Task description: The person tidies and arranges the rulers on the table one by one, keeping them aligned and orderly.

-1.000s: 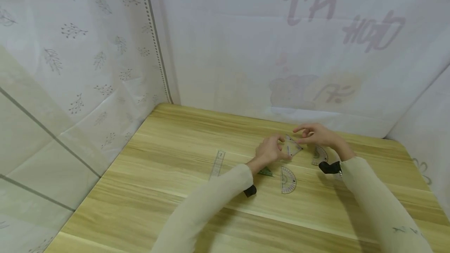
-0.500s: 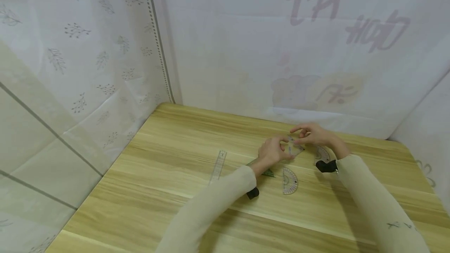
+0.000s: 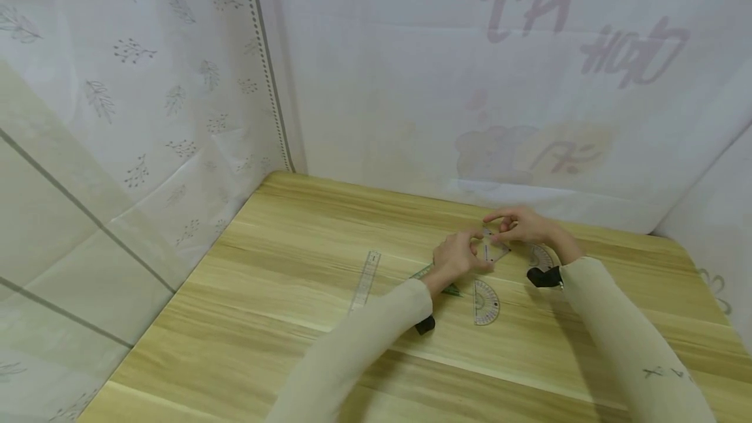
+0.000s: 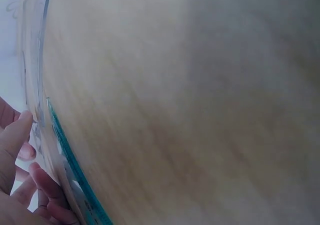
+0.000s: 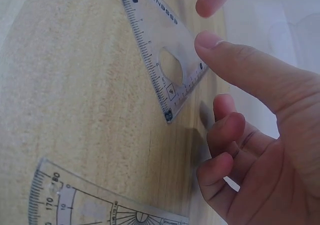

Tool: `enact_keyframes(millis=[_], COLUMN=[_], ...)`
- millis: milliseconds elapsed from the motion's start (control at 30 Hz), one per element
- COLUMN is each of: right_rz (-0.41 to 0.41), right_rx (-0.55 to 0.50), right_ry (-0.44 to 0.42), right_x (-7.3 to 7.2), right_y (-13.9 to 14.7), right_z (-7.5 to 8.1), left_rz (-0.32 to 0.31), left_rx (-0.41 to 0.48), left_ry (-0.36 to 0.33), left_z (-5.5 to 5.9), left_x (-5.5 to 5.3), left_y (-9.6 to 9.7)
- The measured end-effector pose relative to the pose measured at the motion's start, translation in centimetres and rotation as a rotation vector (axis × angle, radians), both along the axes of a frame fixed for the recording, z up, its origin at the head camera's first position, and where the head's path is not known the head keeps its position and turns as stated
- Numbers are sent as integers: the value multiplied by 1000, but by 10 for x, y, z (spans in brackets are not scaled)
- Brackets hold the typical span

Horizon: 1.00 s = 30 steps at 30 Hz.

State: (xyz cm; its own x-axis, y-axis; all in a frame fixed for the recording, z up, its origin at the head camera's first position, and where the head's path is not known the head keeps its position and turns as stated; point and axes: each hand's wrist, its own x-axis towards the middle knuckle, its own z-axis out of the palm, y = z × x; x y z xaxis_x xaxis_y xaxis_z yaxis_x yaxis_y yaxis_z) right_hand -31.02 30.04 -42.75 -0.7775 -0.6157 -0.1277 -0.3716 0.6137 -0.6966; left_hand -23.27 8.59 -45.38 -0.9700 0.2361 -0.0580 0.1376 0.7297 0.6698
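Note:
A clear set square (image 3: 499,254) lies on the wooden table between both hands; the right wrist view shows its printed scales and oval hole (image 5: 155,30). My left hand (image 3: 455,254) is at its left side, thumb near the lower corner and index finger near the upper part. My right hand (image 3: 525,226) reaches from the other side, thumb at the edge and index apart from it, other fingers loosely bent. Beneath my left wrist is a green set square (image 3: 454,290), partly hidden. One clear protractor (image 3: 486,303) lies in front, another (image 3: 542,257) by the right wrist.
A clear ruler (image 3: 366,279) lies to the left, its near end behind the left sleeve (image 3: 376,325). Patterned white curtains (image 3: 376,83) stand around the back and sides of the table (image 3: 252,279). Black devices (image 3: 544,277) sit at the wrists.
The view shifts slightly. My left hand edges a little closer to the clear set square, and my right hand moves slightly left over its edge. The other measuring tools stay put.

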Motion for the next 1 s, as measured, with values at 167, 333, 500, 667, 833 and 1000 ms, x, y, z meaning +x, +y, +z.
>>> enact_keyframes(millis=[167, 333, 500, 667, 833, 1000], right_rz=[-10, -3, 12, 30, -7, -15], right_rx=[-4, -6, -17, -45, -37, -37], right_ry=[-20, -33, -37, -64, -103, -109], right_x=[2, 2, 1, 1, 3, 1], right_y=[0, -1, -1, -2, -3, -4], right_z=[2, 2, -1, -1, 0, 0], left_rz=[4, -2, -6, -8, 2, 2], left_rx=[-24, -61, -84, -109, -113, -110], left_ry=[-1, -3, -9, -29, -35, -23], left_z=[-1, 0, -2, -2, -3, -4], left_x=[0, 0, -1, -2, -3, -3], left_y=[1, 2, 3, 4, 5, 5])
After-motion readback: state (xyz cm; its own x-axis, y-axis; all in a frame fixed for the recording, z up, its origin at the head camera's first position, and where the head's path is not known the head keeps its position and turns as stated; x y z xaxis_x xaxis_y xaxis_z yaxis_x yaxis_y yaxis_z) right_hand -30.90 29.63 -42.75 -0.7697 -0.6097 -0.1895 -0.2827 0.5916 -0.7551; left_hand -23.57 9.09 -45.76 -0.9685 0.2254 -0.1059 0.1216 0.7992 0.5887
